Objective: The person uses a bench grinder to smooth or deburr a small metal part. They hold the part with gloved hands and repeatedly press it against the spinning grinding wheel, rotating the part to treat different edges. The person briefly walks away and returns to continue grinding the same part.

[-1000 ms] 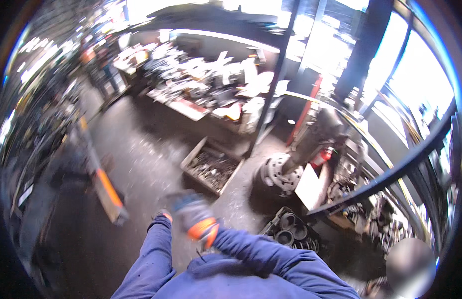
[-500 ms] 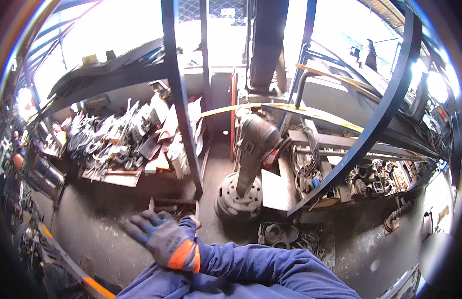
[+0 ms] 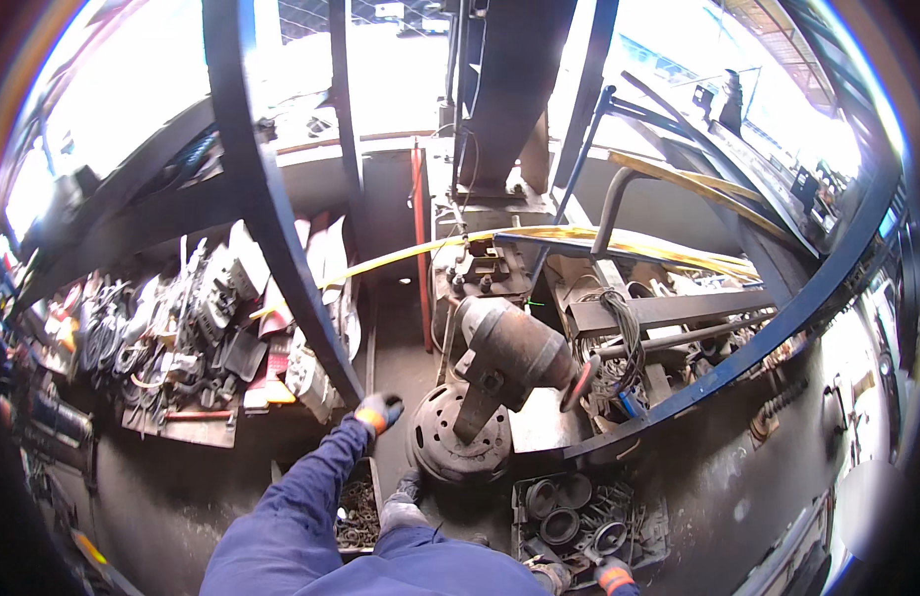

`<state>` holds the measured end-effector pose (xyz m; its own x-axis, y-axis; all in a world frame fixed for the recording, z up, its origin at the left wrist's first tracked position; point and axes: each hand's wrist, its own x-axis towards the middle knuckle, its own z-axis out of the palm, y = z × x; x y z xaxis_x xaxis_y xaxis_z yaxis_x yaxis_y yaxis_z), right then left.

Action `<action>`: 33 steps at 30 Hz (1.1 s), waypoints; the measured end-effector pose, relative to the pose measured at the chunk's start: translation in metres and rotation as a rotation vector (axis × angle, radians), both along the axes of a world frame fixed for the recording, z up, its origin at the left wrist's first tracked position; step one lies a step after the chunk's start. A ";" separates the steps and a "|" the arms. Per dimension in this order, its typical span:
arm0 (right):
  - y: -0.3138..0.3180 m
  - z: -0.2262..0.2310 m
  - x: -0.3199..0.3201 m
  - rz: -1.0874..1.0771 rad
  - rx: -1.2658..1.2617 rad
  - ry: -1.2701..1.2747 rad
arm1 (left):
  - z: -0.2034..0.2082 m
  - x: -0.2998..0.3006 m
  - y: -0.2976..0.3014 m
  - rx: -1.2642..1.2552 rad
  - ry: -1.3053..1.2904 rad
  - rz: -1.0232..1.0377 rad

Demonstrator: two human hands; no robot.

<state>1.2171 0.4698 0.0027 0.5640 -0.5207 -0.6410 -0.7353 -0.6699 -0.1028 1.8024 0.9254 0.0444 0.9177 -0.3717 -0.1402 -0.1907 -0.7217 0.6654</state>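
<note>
My left hand (image 3: 381, 411), in a grey glove with an orange cuff, reaches forward beside the foot of a blue metal post (image 3: 271, 214). Its fingers look apart with nothing in them; whether it touches the post I cannot make out. At the lower right, my right hand (image 3: 613, 574), gloved alike, is low at the front edge of a metal tray (image 3: 519, 521) of used parts. A round metal part (image 3: 610, 537) lies just beyond its fingertips. Those fingers are too small and partly hidden to read. Several cup-like metal rings (image 3: 559, 526) lie in the same tray.
A rusty cylindrical machine part (image 3: 514, 348) stands over a steel wheel rim (image 3: 435, 437). Between my arm and leg sits a box of small metal pieces (image 3: 358, 517). Scrap-laden shelves (image 3: 177, 422) flank both sides. A yellow strip (image 3: 400, 255) crosses ahead.
My crossed forearms have parted. My left hand has gone forward to the post's foot, and my right hand has moved to the parts tray. The view has shifted and dropped lower.
</note>
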 end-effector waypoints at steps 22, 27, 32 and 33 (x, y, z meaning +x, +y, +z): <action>0.318 0.095 0.121 -1.366 0.516 -0.239 | -0.029 0.353 -0.266 0.141 -0.139 -0.060; 0.351 0.099 0.096 -1.494 0.522 -0.256 | -0.017 0.357 -0.267 0.275 -0.185 -0.216; 0.356 0.102 0.148 -1.491 0.521 -0.227 | -0.036 0.350 -0.249 0.090 -0.269 -0.209; 0.355 0.102 0.155 -1.496 0.545 -0.211 | -0.041 0.351 -0.246 0.045 -0.281 -0.189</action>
